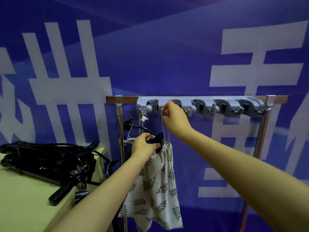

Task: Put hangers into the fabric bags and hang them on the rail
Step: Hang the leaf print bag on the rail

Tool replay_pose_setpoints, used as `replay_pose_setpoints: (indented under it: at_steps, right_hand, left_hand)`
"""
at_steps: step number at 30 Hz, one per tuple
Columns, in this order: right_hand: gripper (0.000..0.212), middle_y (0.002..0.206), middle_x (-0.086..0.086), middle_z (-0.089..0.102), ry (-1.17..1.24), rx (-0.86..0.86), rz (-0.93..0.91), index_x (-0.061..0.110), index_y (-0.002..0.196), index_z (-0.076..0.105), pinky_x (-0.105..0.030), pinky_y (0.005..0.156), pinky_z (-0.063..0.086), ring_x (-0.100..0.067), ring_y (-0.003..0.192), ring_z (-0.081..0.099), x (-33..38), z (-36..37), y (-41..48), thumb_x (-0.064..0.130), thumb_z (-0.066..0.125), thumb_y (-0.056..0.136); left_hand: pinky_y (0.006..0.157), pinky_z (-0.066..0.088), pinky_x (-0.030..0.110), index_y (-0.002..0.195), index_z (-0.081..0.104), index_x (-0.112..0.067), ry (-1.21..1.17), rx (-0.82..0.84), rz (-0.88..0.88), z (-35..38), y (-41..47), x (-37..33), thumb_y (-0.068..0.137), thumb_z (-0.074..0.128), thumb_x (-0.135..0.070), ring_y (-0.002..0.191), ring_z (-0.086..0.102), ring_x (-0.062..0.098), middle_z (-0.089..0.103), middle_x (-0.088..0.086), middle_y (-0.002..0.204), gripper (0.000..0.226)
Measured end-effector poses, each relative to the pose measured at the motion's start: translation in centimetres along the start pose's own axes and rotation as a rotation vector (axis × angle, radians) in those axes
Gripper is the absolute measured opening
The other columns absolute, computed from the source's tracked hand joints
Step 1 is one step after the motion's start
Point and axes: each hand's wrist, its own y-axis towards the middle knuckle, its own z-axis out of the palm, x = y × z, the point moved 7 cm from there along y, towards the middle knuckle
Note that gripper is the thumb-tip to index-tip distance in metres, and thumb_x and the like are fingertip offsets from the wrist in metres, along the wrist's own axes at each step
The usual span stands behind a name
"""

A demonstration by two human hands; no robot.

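Left hand (143, 145) grips the leaf-print drawstring bag's (155, 186) bunched neck, black hanger (160, 137) mostly buried inside, while right hand (175, 118) pinches its cord (163, 131), blocking that hook on the grey hook rack (224, 104).

Left hand (144, 145) grips low; right hand (175, 118) pinches higher up.

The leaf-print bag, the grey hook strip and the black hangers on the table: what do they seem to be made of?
Leaf-print bag: thin woven cloth, probably cotton, matte; it gathers in soft folds under its cord.
Grey hook strip: moulded plastic, likely, with rounded shapes and a dull sheen.
Black hangers: glossy, probably plastic, though coated metal is possible; highlights run along them.
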Motion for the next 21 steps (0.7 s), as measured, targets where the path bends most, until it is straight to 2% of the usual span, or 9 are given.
replay_pose_setpoints:
  at_steps: [2, 4, 6, 8, 10, 12, 13, 19, 21]
  right_hand:
    - [0.012, 0.106, -0.018, 0.054, -0.036, -0.002, 0.003, 0.005, 0.099, 0.046, -0.042, 0.065, 0.040, -0.037, 0.085, 0.053, 0.4, 0.3, -0.7, -0.001, 0.046, 0.088]
    - [0.017, 0.114, -0.018, 0.049, -0.083, 0.005, 0.012, 0.004, 0.107, 0.045, -0.042, 0.064, 0.039, -0.038, 0.085, 0.051, 0.7, 0.4, -1.5, 0.001, 0.046, 0.090]
    - [0.021, 0.123, -0.017, 0.047, -0.167, 0.000, 0.031, 0.004, 0.113, 0.045, -0.041, 0.061, 0.037, -0.037, 0.086, 0.051, 0.8, 0.4, -2.1, 0.005, 0.045, 0.092]
    - [0.022, 0.126, -0.016, 0.048, -0.250, -0.037, 0.049, 0.004, 0.113, 0.046, -0.038, 0.062, 0.033, -0.036, 0.096, 0.052, 1.3, 0.1, -2.7, 0.008, 0.046, 0.092]
    - [0.020, 0.120, -0.016, 0.050, -0.298, -0.087, 0.043, 0.004, 0.111, 0.048, -0.039, 0.065, 0.035, -0.036, 0.104, 0.050, 2.4, -0.1, -3.2, 0.011, 0.047, 0.092]
    - [0.023, 0.118, -0.015, 0.052, -0.295, -0.092, 0.021, 0.004, 0.112, 0.049, -0.041, 0.072, 0.041, -0.035, 0.107, 0.050, 3.8, 0.1, -3.8, 0.017, 0.048, 0.094]
    - [0.024, 0.118, -0.014, 0.053, -0.275, -0.070, 0.006, 0.005, 0.114, 0.049, -0.042, 0.076, 0.043, -0.035, 0.109, 0.050, 4.8, 0.5, -4.0, 0.020, 0.048, 0.095]
    - [0.030, 0.118, -0.014, 0.058, -0.149, 0.100, -0.061, 0.006, 0.115, 0.050, -0.039, 0.073, 0.043, -0.035, 0.103, 0.057, 10.2, 3.7, -5.4, 0.030, 0.044, 0.098]
    - [0.029, 0.114, -0.014, 0.060, -0.117, 0.134, -0.085, 0.006, 0.111, 0.051, -0.038, 0.071, 0.041, -0.035, 0.100, 0.057, 12.6, 5.1, -6.1, 0.030, 0.042, 0.098]
  left_hand:
    - [0.079, 0.043, 0.030, 0.124, 0.055, -0.013, 0.024, 0.044, -0.016, -0.2, -0.3, 0.2, 0.083, 0.068, -0.017, 0.097, 0.055, 0.022, 0.061, 0.008, 0.122, 0.043]
    - [0.080, 0.045, 0.033, 0.123, 0.054, -0.013, 0.045, 0.079, -0.047, -0.4, -0.5, 0.5, 0.086, 0.064, -0.021, 0.092, 0.053, 0.021, 0.060, 0.008, 0.115, 0.039]
    - [0.083, 0.047, 0.038, 0.107, 0.054, -0.014, 0.064, 0.140, -0.109, -0.5, -0.8, 0.7, 0.089, 0.060, -0.024, 0.088, 0.051, 0.023, 0.056, 0.006, 0.096, 0.022]
    - [0.071, 0.044, 0.036, 0.085, 0.049, -0.017, 0.083, 0.213, -0.187, -0.8, -1.6, 0.7, 0.093, 0.054, -0.027, 0.075, 0.048, 0.022, 0.048, 0.004, 0.081, 0.014]
    - [0.078, 0.043, 0.033, 0.098, 0.052, -0.018, 0.068, 0.264, -0.216, -1.2, -2.3, 0.5, 0.096, 0.049, -0.033, 0.081, 0.052, 0.021, 0.052, 0.004, 0.091, 0.016]
    - [0.093, 0.043, 0.036, 0.125, 0.050, -0.012, 0.018, 0.239, -0.209, -2.1, -2.4, 0.4, 0.096, 0.046, -0.037, 0.106, 0.053, 0.026, 0.053, 0.007, 0.119, 0.039]
    - [0.093, 0.044, 0.036, 0.127, 0.049, -0.008, -0.001, 0.211, -0.200, -3.0, -2.5, 0.3, 0.096, 0.045, -0.038, 0.104, 0.054, 0.026, 0.052, 0.008, 0.118, 0.044]
    - [0.083, 0.050, 0.038, 0.097, 0.055, -0.010, 0.016, 0.088, -0.164, -9.4, -4.2, 0.1, 0.095, 0.046, -0.041, 0.079, 0.048, 0.021, 0.048, 0.006, 0.084, 0.032]
    - [0.079, 0.049, 0.035, 0.090, 0.055, -0.011, 0.006, 0.038, -0.167, -12.6, -5.5, 1.2, 0.096, 0.045, -0.038, 0.081, 0.049, 0.022, 0.050, 0.007, 0.086, 0.030]
